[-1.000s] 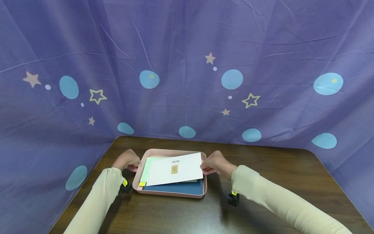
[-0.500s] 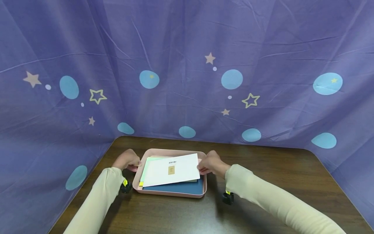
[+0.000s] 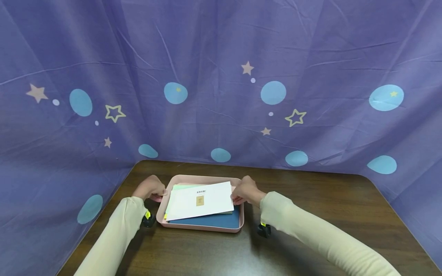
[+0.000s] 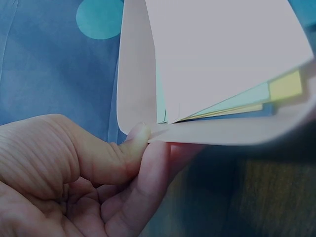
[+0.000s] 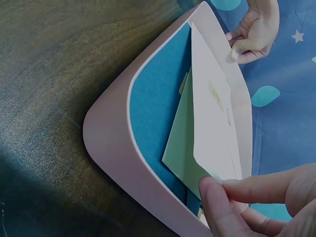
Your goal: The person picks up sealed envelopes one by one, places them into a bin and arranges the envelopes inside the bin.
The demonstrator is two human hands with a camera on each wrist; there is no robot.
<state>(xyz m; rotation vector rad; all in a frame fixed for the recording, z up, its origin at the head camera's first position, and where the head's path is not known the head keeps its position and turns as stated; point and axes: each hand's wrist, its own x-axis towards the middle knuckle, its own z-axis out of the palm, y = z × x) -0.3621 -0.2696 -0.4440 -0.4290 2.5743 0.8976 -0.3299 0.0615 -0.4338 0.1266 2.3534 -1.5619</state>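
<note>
A shallow pink tray stands on the table with flat papers stacked inside. My left hand pinches the tray's left wall between thumb and curled fingers, as the left wrist view shows up close. My right hand pinches the right end of a white sheet with a tan label, thumb against forefinger. The sheet lies slanted on top, its right end raised in the right wrist view. Beneath it show a light green sheet, a yellow tab and a dark blue sheet at the bottom.
The dark brown wooden table extends well to the right of the tray. A purple curtain with stars and blue spots hangs behind the table and along both sides. Small black wrist cameras hang below both sleeves.
My right hand has moved left, sliding the white sheet left across the tray, over more of the green sheet and yellow tab. The left hand and tray stay in place.
</note>
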